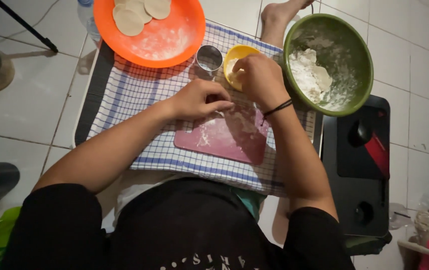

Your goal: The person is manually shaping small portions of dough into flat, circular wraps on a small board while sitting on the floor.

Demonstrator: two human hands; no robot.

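Observation:
My left hand (200, 99) rests with its fingers curled at the top edge of a floured pink cutting board (224, 140); whether it holds anything is hidden. My right hand (260, 79) reaches into a small yellow bowl (236, 53), fingers bunched in the flour inside. A round metal cutter (209, 60) stands just left of that bowl. The board lies on a blue-and-white checked cloth (134, 95).
An orange plate (167, 40) with round dough discs (134, 12) sits at the back left. A green bowl (362, 60) with dough and flour stands at the right. A black device (357, 170) lies on the tiled floor beside it. A foot shows at the top.

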